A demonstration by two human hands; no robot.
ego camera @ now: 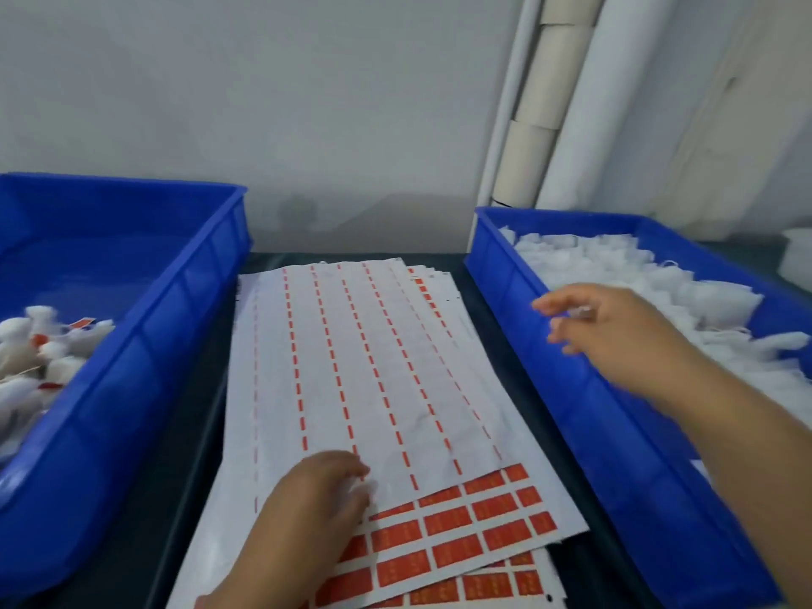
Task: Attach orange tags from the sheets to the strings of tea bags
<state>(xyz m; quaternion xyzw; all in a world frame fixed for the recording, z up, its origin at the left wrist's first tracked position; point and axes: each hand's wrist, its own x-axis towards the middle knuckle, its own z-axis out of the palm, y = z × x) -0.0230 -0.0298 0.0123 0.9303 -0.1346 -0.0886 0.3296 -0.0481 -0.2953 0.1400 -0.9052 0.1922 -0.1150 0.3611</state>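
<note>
Dark tabletop point(483, 301) shows only as narrow strips between two blue bins. Sheets point(351, 367) of orange tags point(444, 520) fill the middle, fanned, their near edges overlapping. A left hand point(316, 498) rests on them, fingers loosely bent, holding nothing. Over the right bin's point(615, 454) inner rim the right hand point(610, 327) hovers (blurred; its grip cannot be told) above piled white tea bags point(637, 274). Tagged bags point(39, 358) lie in the left bin point(145, 345).

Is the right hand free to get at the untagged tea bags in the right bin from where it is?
Probably yes: the right hand hovers over the right bin, whose top is open, with the tea bags heaped beside its fingers.
</note>
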